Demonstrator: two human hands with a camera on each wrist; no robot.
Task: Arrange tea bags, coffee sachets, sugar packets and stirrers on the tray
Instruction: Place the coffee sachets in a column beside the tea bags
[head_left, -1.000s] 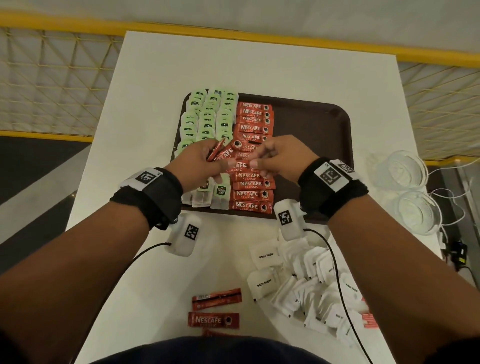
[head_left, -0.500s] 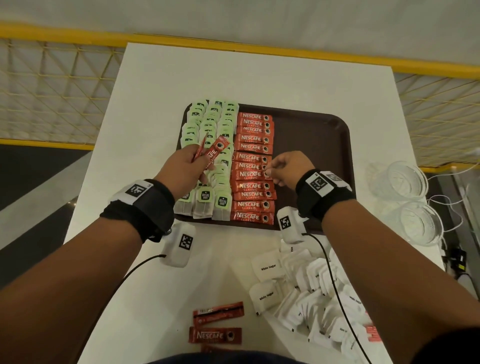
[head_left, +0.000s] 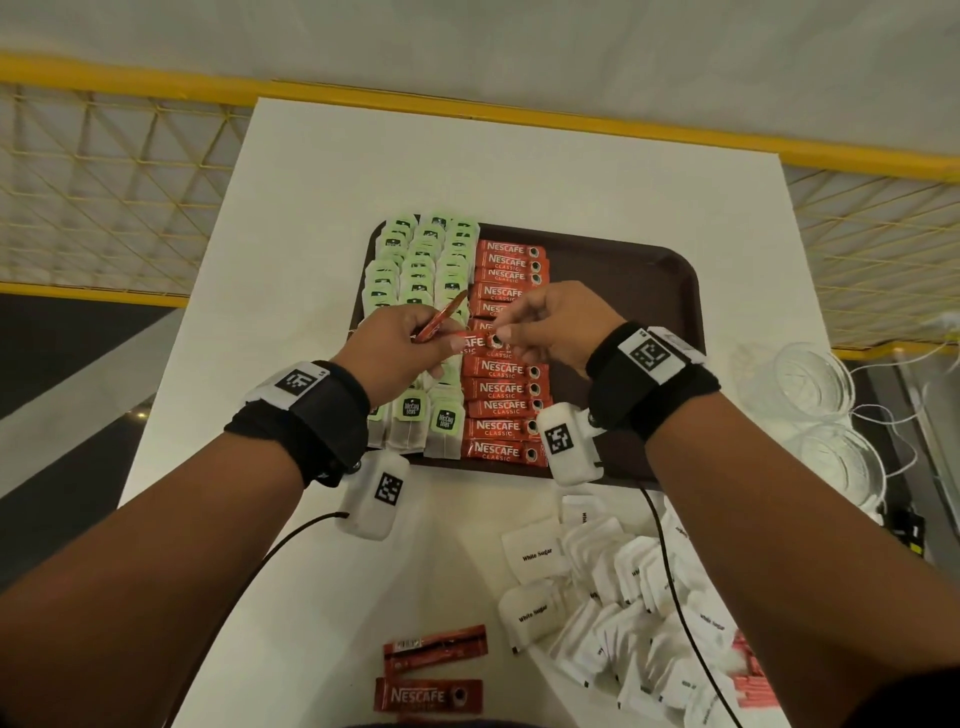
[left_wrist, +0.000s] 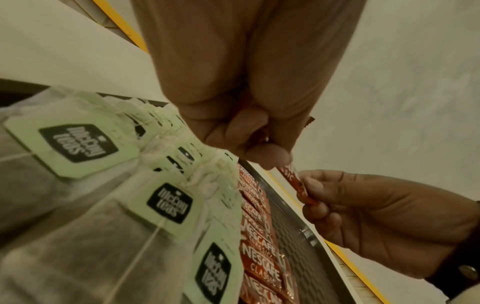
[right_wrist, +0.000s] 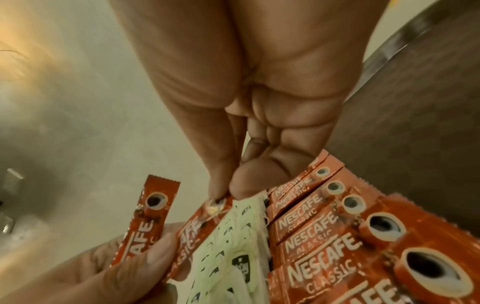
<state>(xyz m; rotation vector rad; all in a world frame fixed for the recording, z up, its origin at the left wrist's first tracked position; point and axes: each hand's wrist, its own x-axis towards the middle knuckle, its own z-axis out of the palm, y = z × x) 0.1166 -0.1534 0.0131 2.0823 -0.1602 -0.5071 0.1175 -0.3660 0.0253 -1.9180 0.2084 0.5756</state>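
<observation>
- Red coffee sachet (head_left: 480, 341) pinched by right hand (head_left: 558, 325), drawn from left hand (head_left: 400, 349), apparently to extend the tray (head_left: 623, 270) row.
- Left hand grips a spare sachet (head_left: 441, 322).

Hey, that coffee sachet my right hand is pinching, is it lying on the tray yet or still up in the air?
Still in the air. The right hand pinches one end of the coffee sachet; the left hand holds the other end, above the tray.
</observation>
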